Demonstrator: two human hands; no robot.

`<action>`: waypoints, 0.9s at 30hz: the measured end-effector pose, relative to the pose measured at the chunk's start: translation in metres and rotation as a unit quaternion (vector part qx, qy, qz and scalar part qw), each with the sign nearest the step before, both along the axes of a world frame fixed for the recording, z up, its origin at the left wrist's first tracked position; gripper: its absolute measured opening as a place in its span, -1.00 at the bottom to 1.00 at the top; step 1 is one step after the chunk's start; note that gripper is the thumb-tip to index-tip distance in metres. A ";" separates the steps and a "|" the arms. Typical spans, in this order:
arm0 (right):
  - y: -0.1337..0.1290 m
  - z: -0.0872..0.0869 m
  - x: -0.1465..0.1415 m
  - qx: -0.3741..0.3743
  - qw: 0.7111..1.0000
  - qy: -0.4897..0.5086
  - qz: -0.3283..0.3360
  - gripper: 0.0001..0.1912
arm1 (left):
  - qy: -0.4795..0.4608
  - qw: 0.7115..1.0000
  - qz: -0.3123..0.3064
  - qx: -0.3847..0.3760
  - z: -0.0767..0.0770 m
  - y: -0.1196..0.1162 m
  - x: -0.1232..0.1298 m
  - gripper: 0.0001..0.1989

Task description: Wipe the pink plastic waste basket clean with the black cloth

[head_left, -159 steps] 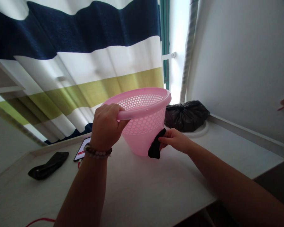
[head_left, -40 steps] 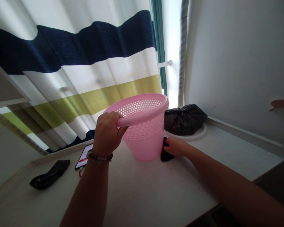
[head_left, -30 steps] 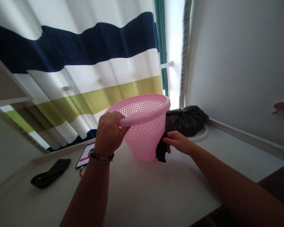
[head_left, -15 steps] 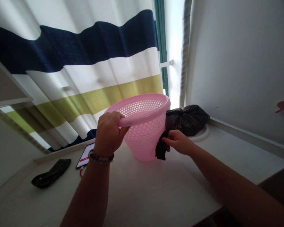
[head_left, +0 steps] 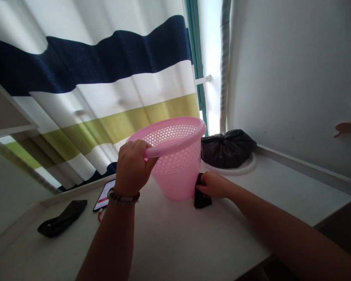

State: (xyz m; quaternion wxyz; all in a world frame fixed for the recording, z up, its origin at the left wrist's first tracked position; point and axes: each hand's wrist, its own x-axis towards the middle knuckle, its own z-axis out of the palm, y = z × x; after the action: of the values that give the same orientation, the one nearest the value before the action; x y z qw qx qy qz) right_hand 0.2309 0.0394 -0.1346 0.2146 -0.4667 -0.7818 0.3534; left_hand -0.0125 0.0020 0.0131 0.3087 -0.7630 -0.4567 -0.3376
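A: The left hand (head_left: 133,164) is curled tight around something, isn't it?

B: Yes, its fingers bend over the near-left rim of a pink plastic basket (head_left: 178,181), with the thumb below on the outside. The right hand (head_left: 216,184) pinches a bunched black cloth (head_left: 201,197) between thumb and fingers.

A: Where is the basket?

B: Mid-table, mouth up, its rim leaning a little toward the viewer. Solid pink below, a band of round holes above.

A: Does the cloth touch it?

B: It's right at the basket's lower right side; I can't tell if they meet.

A: What's close by?

B: Behind the right hand, a gathered black plastic bag (head_left: 228,150) sits on a white round rim (head_left: 245,166). To the left, partly behind the wrist with its beaded bracelet (head_left: 124,198), lies a lit phone (head_left: 103,196). Farther left is a folded black bundle (head_left: 62,218), material unclear.

A: And beyond the white table (head_left: 163,242)?

B: A curtain (head_left: 111,58) striped navy, white and olive, a green window frame (head_left: 194,43), and a pink hook (head_left: 346,128) on the right-hand wall (head_left: 289,74).
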 end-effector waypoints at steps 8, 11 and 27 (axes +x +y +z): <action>-0.013 0.016 -0.004 0.049 0.939 0.339 0.019 -0.71 | -0.015 1.000 -0.001 -0.012 -0.001 -0.004 0.004 -0.72; -0.010 0.012 -0.004 0.098 0.944 0.310 -0.065 -0.72 | -0.032 0.999 -0.007 -0.010 -0.002 -0.005 0.003 -0.69; 0.005 -0.007 -0.008 -0.001 1.000 -0.031 -0.005 -0.64 | -0.041 0.999 -0.017 -0.002 -0.006 -0.003 -0.002 -0.67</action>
State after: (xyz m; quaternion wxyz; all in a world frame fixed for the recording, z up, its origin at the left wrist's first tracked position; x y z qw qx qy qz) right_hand 0.2224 0.0444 -0.1411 0.1919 -0.4816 -0.7853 0.3384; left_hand -0.0141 -0.0009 0.0073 0.2825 -0.7568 -0.4569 -0.3723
